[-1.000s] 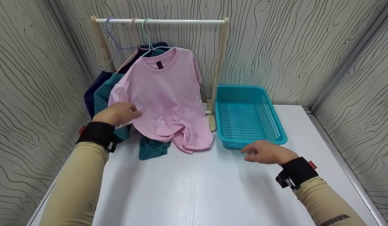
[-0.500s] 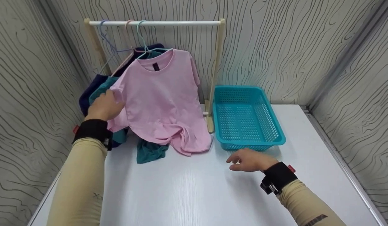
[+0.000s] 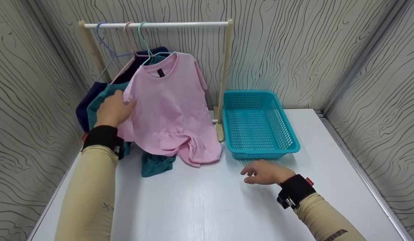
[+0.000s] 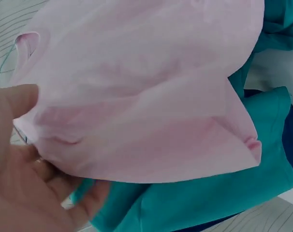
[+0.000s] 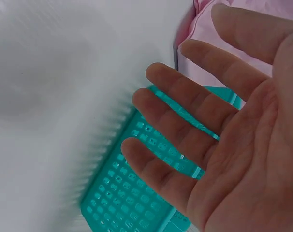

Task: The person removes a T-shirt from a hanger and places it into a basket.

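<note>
In the head view my left hand (image 3: 114, 108) is at the shoulder and sleeve of a pink T-shirt (image 3: 168, 103) on a mint-green hanger (image 3: 148, 50). The left wrist view has the thumb in front of the pink cloth (image 4: 146, 106), apart from the loosely bent fingers (image 4: 91, 205). Some fingertips pass behind the shirt's edge. Behind it hang a teal garment (image 3: 93, 108) and a navy one (image 3: 82, 112). My right hand (image 3: 265, 172) hovers above the table before the basket, holding nothing, its fingers spread and relaxed in the right wrist view.
A turquoise plastic basket (image 3: 295, 147) stands right of the clothes rack, with nothing in it. The rack's white rail (image 3: 180, 24) carries a purple hanger (image 3: 101, 36) and a pink hanger (image 3: 126, 36) too. A teal hem (image 3: 156, 165) rests on the white table (image 3: 193, 207). Patterned walls enclose three sides.
My left hand has moved up from the shirt's lower side to its sleeve and shoulder. My right hand has shifted slightly left and down, then stayed. The head view has drifted a little rightward.
</note>
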`<state>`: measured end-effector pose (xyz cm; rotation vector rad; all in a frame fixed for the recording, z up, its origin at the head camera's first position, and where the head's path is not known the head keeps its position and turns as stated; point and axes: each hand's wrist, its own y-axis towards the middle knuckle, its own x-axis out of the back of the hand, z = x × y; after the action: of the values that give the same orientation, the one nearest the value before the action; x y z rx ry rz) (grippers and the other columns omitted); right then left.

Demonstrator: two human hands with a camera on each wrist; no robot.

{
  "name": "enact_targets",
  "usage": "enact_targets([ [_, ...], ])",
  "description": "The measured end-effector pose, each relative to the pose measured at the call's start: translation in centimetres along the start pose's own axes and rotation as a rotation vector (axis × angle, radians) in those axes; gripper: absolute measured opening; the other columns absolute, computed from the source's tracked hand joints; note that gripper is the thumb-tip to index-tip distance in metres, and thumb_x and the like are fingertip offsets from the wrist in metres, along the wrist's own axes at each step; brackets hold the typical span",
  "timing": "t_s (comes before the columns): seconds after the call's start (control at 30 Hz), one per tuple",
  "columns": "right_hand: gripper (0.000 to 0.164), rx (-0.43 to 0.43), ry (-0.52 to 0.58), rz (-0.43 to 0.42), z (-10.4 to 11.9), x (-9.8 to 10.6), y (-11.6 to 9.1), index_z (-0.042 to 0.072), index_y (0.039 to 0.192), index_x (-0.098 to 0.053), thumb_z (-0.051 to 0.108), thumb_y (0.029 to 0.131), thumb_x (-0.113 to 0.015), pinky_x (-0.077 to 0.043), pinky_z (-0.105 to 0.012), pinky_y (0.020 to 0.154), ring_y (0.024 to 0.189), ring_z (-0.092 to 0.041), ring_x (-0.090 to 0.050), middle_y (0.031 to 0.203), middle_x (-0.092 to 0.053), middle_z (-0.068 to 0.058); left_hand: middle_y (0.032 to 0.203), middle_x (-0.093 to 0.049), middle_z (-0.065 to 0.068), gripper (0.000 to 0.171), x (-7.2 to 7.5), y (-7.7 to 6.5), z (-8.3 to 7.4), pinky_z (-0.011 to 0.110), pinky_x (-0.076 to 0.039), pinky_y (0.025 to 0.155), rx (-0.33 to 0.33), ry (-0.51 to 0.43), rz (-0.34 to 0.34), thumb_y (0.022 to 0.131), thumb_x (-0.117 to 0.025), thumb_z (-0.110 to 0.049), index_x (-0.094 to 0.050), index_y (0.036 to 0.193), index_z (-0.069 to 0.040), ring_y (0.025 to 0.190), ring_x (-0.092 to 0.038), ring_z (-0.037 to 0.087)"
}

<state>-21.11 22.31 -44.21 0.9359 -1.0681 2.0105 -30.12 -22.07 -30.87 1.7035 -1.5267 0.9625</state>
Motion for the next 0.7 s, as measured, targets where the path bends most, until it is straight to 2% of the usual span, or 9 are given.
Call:
enact_targets([
  [0.07,0.033,-0.004,0.003,-0.001,0.1,-0.1,0.0,0.016,0.122,-0.068,0.031,0.093,-0.064,-0.05,-0.048,0.096,0.113,-0.026,-0.061,0.117,-0.069,-0.007,0.133,-0.051,0.024,0.061,-0.1,0.1,-0.7,0.063,-0.045,0.097,-0.036,-0.017,-0.007,0.1,-0.045,-0.048,-0.04,0.141,-0.004,0.109,-0.053,0.042],
  [0.13,0.033,-0.019,0.01,-0.002,0.1,-0.1,0.0,0.018,0.122,-0.068,0.032,0.092,-0.065,-0.05,-0.047,0.096,0.113,-0.025,-0.061,0.118,-0.069,-0.007,0.124,-0.057,0.021,0.055,-0.1,0.2,-1.7,0.06,-0.048,0.094,-0.07,-0.044,-0.004,0.101,-0.043,-0.048,-0.048,0.135,-0.005,0.104,-0.057,0.038],
  [0.2,0.033,-0.029,0.019,-0.003,0.2,-0.2,0.1,0.019,0.122,-0.068,0.032,0.092,-0.065,-0.05,-0.047,0.096,0.113,-0.025,-0.061,0.118,-0.069,-0.008,0.114,-0.059,0.02,0.053,-0.2,0.4,-2.6,0.055,-0.052,0.092,-0.097,-0.062,0.006,0.101,-0.04,-0.048,-0.052,0.13,-0.005,0.1,-0.059,0.036],
  [0.27,0.033,-0.04,0.031,-0.005,0.1,-0.3,0.0,0.02,0.122,-0.067,0.033,0.092,-0.065,-0.05,-0.047,0.096,0.113,-0.024,-0.061,0.118,-0.069,-0.007,0.103,-0.058,0.018,0.052,-0.2,0.5,-3.4,0.047,-0.055,0.086,-0.12,-0.072,-0.013,0.102,-0.036,-0.05,-0.056,0.119,-0.005,0.095,-0.06,0.033],
  [0.33,0.033,-0.041,0.045,-0.007,0.0,-0.4,0.0,0.019,0.123,-0.067,0.033,0.092,-0.065,-0.05,-0.048,0.096,0.113,-0.024,-0.061,0.118,-0.069,-0.007,0.089,-0.055,0.014,0.053,-0.2,0.5,-4.0,0.04,-0.053,0.076,-0.15,-0.056,-0.069,0.102,-0.032,-0.051,-0.058,0.102,-0.005,0.087,-0.06,0.03],
  [0.43,0.034,-0.049,0.062,-0.01,-0.1,-0.6,-0.2,0.019,0.124,-0.066,0.033,0.093,-0.064,-0.049,-0.049,0.097,0.113,-0.025,-0.06,0.119,-0.068,-0.006,0.074,-0.047,0.009,0.055,0.2,0.5,-4.4,0.035,-0.043,0.066,-0.185,-0.028,-0.177,0.102,-0.029,-0.054,-0.051,0.08,-0.009,0.076,-0.057,0.028],
  [0.53,0.036,-0.059,0.07,-0.014,-0.3,-0.7,-0.4,0.019,0.125,-0.065,0.034,0.092,-0.064,-0.049,-0.049,0.097,0.113,-0.025,-0.061,0.119,-0.068,-0.006,0.069,-0.047,0.008,0.056,0.9,0.2,-4.6,0.035,-0.041,0.062,-0.214,-0.01,-0.252,0.101,-0.029,-0.054,-0.046,0.071,-0.011,0.071,-0.057,0.029],
  [0.63,0.038,-0.059,0.078,-0.019,-0.4,-0.6,-0.7,0.017,0.126,-0.065,0.035,0.092,-0.064,-0.05,-0.049,0.096,0.113,-0.025,-0.061,0.118,-0.068,-0.005,0.071,-0.05,0.01,0.055,1.7,-0.1,-4.6,0.034,-0.042,0.06,-0.241,-0.018,-0.277,0.102,-0.029,-0.054,-0.046,0.071,-0.011,0.071,-0.059,0.029],
  [0.7,0.038,-0.043,0.083,-0.024,-0.5,-0.6,-0.9,0.015,0.126,-0.064,0.034,0.092,-0.064,-0.05,-0.049,0.095,0.113,-0.026,-0.061,0.118,-0.068,-0.006,0.073,-0.051,0.01,0.053,2.2,-0.4,-4.5,0.034,-0.042,0.058,-0.26,-0.03,-0.27,0.102,-0.029,-0.053,-0.047,0.075,-0.011,0.07,-0.058,0.028],
])
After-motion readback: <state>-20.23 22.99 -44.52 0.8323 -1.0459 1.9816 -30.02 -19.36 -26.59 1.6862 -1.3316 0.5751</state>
